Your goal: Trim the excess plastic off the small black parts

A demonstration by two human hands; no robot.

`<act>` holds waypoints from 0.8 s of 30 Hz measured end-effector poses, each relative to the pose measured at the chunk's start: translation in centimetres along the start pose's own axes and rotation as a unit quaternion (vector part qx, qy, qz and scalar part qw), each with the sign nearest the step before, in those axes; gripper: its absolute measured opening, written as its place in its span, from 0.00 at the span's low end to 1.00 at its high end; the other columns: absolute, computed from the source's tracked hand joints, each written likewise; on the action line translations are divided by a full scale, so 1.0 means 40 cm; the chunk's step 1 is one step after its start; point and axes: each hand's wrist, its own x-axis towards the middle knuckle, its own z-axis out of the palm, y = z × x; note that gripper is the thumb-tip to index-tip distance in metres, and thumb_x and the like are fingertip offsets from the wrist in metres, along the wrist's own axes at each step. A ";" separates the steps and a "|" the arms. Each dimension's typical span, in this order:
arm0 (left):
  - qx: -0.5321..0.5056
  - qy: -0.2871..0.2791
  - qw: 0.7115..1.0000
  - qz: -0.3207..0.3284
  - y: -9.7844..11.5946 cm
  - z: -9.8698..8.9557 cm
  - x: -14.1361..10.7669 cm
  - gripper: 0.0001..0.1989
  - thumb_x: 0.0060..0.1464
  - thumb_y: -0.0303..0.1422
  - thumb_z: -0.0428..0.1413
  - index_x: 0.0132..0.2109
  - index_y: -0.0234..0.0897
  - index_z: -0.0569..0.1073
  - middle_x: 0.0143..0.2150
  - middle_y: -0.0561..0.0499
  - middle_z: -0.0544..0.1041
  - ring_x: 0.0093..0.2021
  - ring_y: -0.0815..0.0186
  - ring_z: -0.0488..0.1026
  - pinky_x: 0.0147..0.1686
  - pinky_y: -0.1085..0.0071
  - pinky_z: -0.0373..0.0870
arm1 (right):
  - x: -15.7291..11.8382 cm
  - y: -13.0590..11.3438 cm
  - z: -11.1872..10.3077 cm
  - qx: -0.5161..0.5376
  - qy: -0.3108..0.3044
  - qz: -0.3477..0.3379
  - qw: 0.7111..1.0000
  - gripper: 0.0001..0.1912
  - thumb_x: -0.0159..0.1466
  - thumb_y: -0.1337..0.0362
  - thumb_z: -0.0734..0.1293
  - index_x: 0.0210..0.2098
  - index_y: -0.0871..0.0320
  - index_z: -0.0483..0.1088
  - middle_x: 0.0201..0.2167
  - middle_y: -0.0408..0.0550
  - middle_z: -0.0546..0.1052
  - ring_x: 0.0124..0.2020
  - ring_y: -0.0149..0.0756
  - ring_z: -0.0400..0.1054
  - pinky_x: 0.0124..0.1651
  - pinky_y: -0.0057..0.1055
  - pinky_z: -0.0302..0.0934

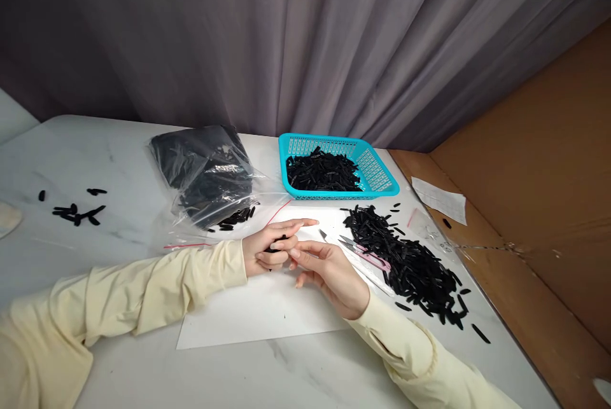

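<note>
Black pieces point(272, 249) in the left hand point(263, 245), centre of the work area, above the white sheet point(238, 315). Left fingers curled closed around them, dark ends poking out between; index finger extended toward 2 o'clock. Right hand point(341, 278) comes in from 4 o'clock, thumb and index up against the left fingertips, other fingers loosely bent. Can't tell if the right fingers grip anything; contact spot is small and partly covered.

Clock positions from the hands:
- 1 o'clock: blue basket point(334, 194), black pieces heaped inside, mostly its left part. Sits on the table point(128, 339), near the grey curtain point(214, 34).
- 3 o'clock: loose pile point(410, 263) of the same pieces, long, running down toward 4, few strays around it. Pink-handled tool point(377, 259) lies against its left edge, metal blades toward the hands. Another pointed blade point(323, 235) just beside the right hand.
- 10 o'clock: clear bag point(205, 167) with dark contents, red seal strip at its near side. Small cluster of pieces point(236, 218) at its near right corner.
- 9 o'clock: scattered pieces point(79, 215), well apart from the bag.
- 2 o'clock: paper slip point(440, 200), partly on brown cardboard point(539, 142).
</note>
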 end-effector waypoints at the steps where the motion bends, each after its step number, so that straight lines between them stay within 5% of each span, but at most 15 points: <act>1: 0.008 0.009 1.000 -0.002 0.000 0.000 0.000 0.14 0.61 0.29 0.45 0.52 0.37 0.67 0.15 0.63 0.56 0.07 0.79 0.37 0.07 0.80 0.34 | 0.003 0.003 0.000 0.017 0.005 0.003 1.000 0.13 0.47 0.60 0.74 0.28 0.64 0.74 0.23 0.44 0.69 0.25 0.26 0.61 0.23 0.22 0.61; 8: 0.017 0.072 0.997 -0.020 0.008 0.015 0.002 0.13 0.63 0.32 0.43 0.47 0.37 0.69 0.18 0.62 0.56 0.08 0.80 0.40 0.08 0.79 0.32 | -0.006 -0.003 -0.018 0.029 0.023 0.020 0.999 0.11 0.47 0.62 0.75 0.24 0.64 0.74 0.17 0.40 0.68 0.18 0.21 0.58 0.21 0.22 0.57; 11: 0.038 0.109 0.993 -0.030 0.008 0.020 0.006 0.16 0.62 0.38 0.42 0.36 0.34 0.70 0.17 0.62 0.53 0.08 0.80 0.39 0.07 0.80 0.33 | -0.026 -0.006 -0.040 0.005 0.013 0.037 0.999 0.11 0.46 0.62 0.75 0.22 0.64 0.74 0.17 0.41 0.69 0.17 0.22 0.59 0.21 0.23 0.58; 17: 0.083 0.124 0.989 -0.023 0.001 0.027 0.006 0.23 0.54 0.41 0.54 0.18 0.34 0.57 0.14 0.62 0.51 0.08 0.82 0.41 0.07 0.81 0.32 | -0.046 0.003 -0.095 -0.006 0.019 -0.021 1.000 0.11 0.48 0.60 0.74 0.23 0.63 0.73 0.16 0.41 0.70 0.17 0.24 0.61 0.21 0.24 0.59; 24: 0.285 0.190 0.938 0.040 -0.023 0.055 0.001 0.14 0.47 0.40 0.60 0.33 0.31 0.72 0.13 0.64 0.51 0.11 0.81 0.43 0.11 0.81 0.37 | -0.034 0.026 -0.123 0.044 -0.008 -0.034 0.998 0.10 0.51 0.61 0.73 0.24 0.63 0.73 0.16 0.41 0.70 0.16 0.23 0.62 0.20 0.23 0.59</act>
